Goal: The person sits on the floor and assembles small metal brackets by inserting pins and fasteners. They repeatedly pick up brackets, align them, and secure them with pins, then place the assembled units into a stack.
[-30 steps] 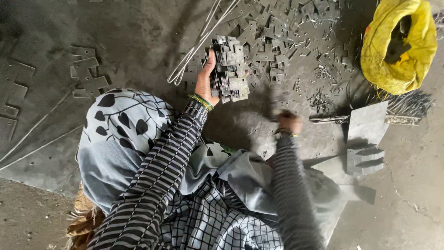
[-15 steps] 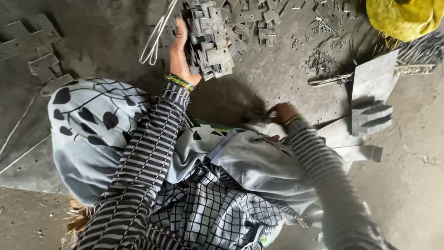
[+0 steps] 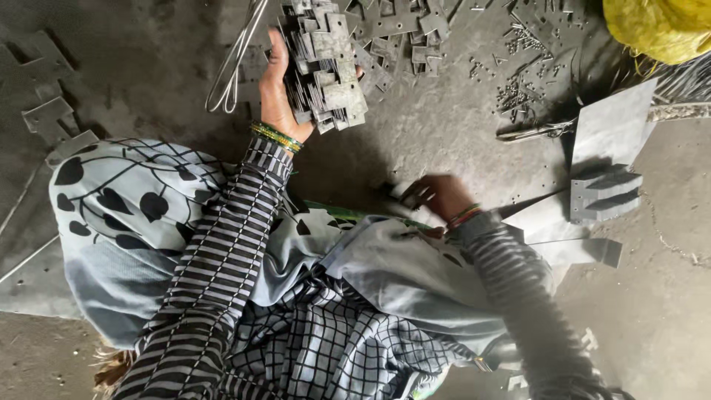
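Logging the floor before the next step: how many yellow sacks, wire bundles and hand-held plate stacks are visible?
Crumpled yellow plastic sack: 1
Bundle of thin bent metal wires: 1
Stack of flat grey metal plates held in left hand: 1
Total: 3

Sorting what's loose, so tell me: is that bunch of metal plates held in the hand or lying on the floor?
Held. The left hand grips the metal plates as a stack raised off the floor.
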